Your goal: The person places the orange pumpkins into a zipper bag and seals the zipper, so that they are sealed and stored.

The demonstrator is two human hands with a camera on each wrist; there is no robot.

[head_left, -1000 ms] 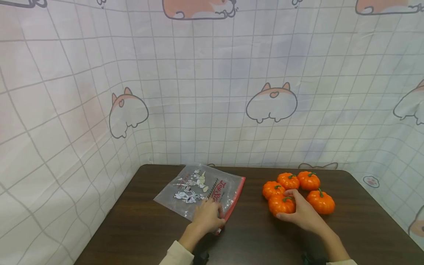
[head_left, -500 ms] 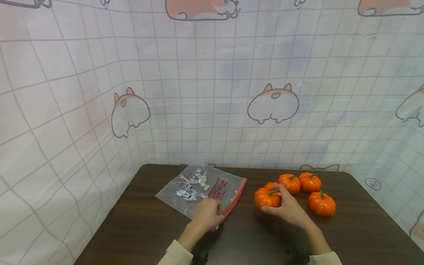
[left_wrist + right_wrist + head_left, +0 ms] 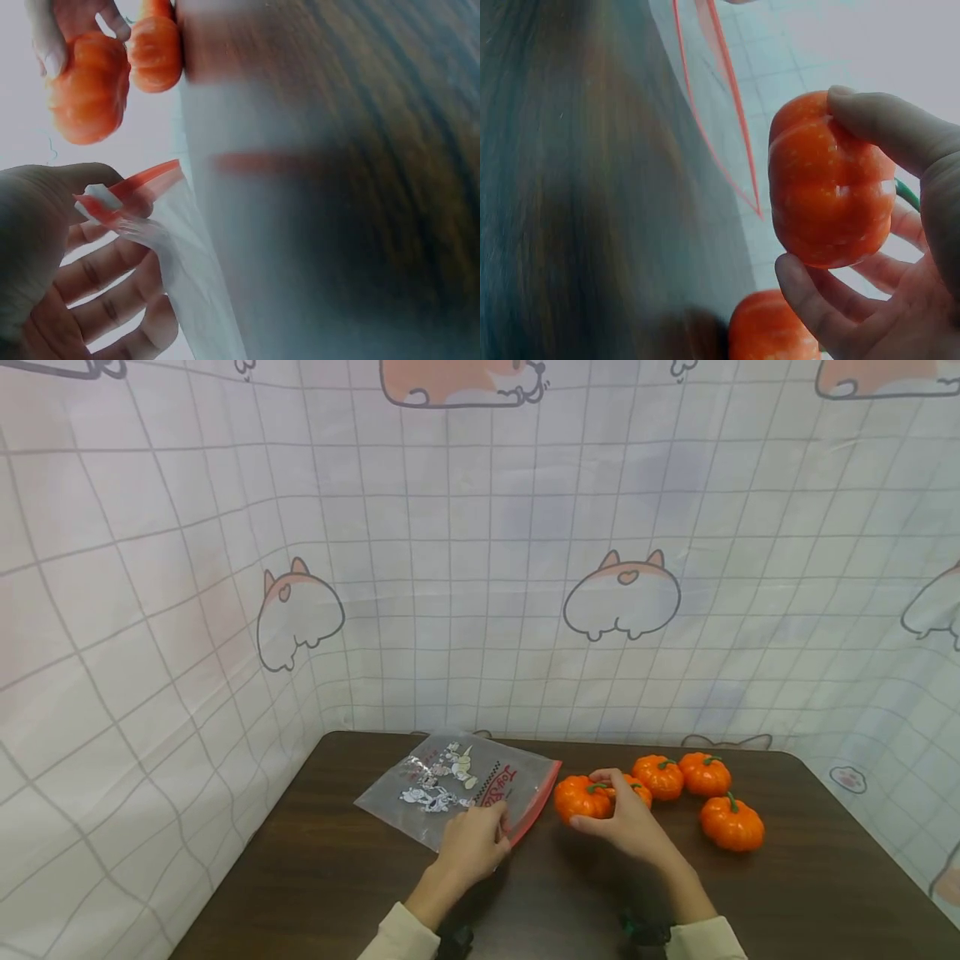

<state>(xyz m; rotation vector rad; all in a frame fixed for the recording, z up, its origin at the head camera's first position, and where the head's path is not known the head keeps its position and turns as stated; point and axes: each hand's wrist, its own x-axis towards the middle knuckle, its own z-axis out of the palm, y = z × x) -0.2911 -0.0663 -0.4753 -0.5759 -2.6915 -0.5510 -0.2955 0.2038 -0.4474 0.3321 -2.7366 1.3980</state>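
My right hand [image 3: 633, 827] grips a small orange toy pumpkin [image 3: 580, 798] between thumb and fingers. In the right wrist view that pumpkin [image 3: 829, 184] is raised off the dark table, its green stem towards the palm. A clear zip bag [image 3: 450, 785] with cartoon print lies at the left. My left hand [image 3: 472, 843] pinches its red-edged mouth at the near corner, beside a white slider [image 3: 103, 196]. The red edges [image 3: 739, 120] stand apart, so the mouth gapes towards the held pumpkin.
Behind the right hand is another pumpkin [image 3: 637, 789], partly hidden. Farther right on the brown table [image 3: 570, 910] sit a pumpkin [image 3: 658, 778], one behind it [image 3: 705, 774] and one nearer [image 3: 732, 824]. A patterned cloth [image 3: 487, 568] hangs around the table's back and sides.
My right hand has carried the pumpkin from the group leftwards to near the bag's red edge. The left hand keeps its hold on the bag with little movement.
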